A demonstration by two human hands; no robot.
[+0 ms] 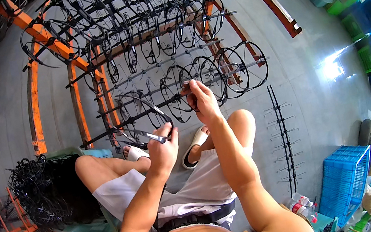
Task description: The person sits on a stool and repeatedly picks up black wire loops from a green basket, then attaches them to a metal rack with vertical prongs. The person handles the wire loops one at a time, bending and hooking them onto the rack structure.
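With many black frames already hung on the orange rack (76, 90), the left hand (164, 149) was closed around one frame (144, 123) while the right hand (202, 100) pinched another frame (176, 92) at a bar, and a full heap (45, 190) remained beside the left knee.

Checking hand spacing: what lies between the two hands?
In the head view, only grey floor and rack bar show between left hand and right hand.

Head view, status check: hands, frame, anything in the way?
Left hand shut on black wire frame. Right hand pinching the black rack bar. Hung frames crowd the bar beside the right fingers.
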